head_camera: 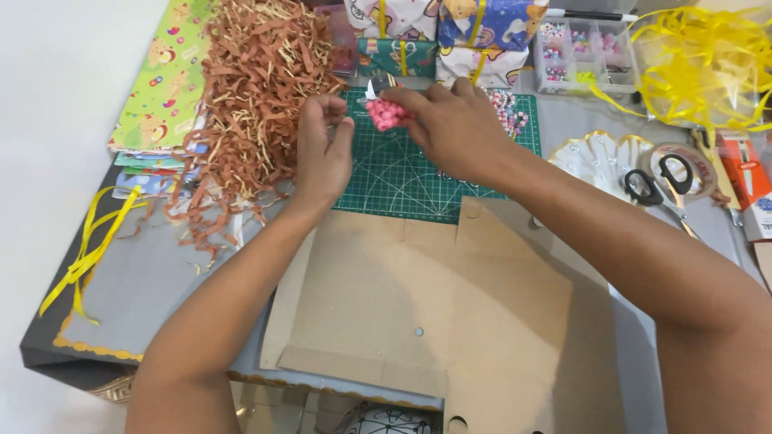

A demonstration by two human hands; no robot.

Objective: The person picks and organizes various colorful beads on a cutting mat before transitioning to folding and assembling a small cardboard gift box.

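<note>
I see both my bare forearms reaching forward, converging toward the far edge of the counter. My left hand is raised, fingers curled inward with the tips pinched together. My right hand lies knuckles up, its fingers closed in a pinch, nearly meeting the left's fingertips.

Grey table: green cutting mat, flat brown cardboard, shredded paper heap, scissors, yellow ribbon.

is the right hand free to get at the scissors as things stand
Probably not right away: the right hand is pinching a pink beaded piece. The scissors lie uncovered on the tape roll, with nothing blocking the way.
</note>
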